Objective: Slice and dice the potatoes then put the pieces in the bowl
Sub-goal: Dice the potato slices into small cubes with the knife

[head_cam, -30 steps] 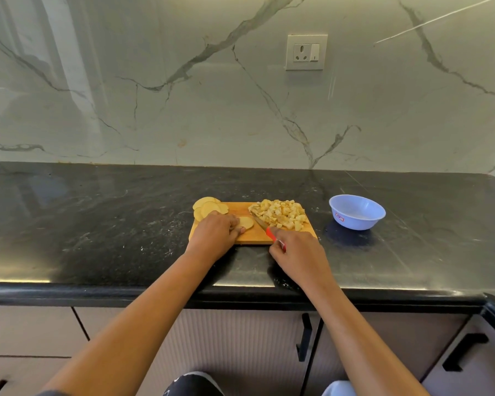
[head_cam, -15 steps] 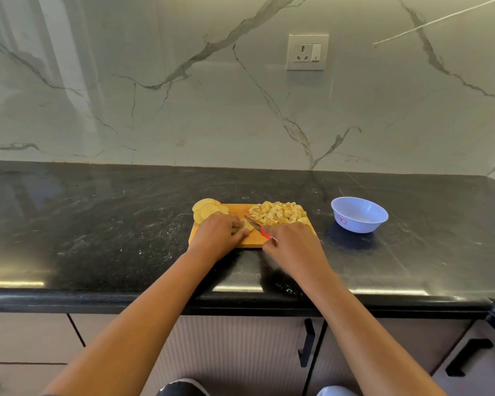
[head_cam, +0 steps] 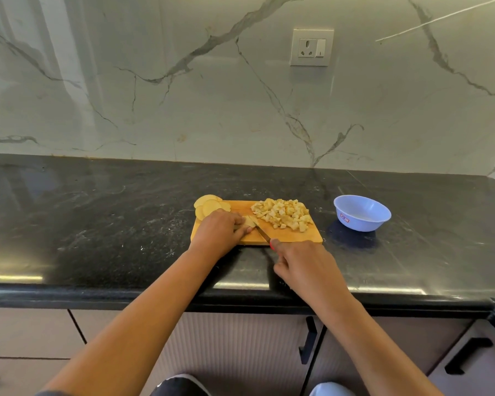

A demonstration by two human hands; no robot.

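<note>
A wooden cutting board (head_cam: 292,237) lies on the black counter. Round potato slices (head_cam: 209,205) are stacked at its far left corner, and a heap of diced potato (head_cam: 283,214) covers its right half. My left hand (head_cam: 220,231) holds down a potato slice (head_cam: 250,220) in the middle of the board, fingers curled over it. My right hand (head_cam: 300,261) grips a red-handled knife (head_cam: 265,235) whose blade lies against that slice. An empty light-blue bowl (head_cam: 362,212) stands right of the board.
The black stone counter (head_cam: 97,224) stretches wide to the left and right of the board. A marble wall with a socket (head_cam: 311,47) rises behind. Cabinet fronts with black handles (head_cam: 307,340) sit below the counter edge.
The knife blade has gone down through the slice under my left hand and my right hand has drawn back toward me. The slice now shows cut pieces.
</note>
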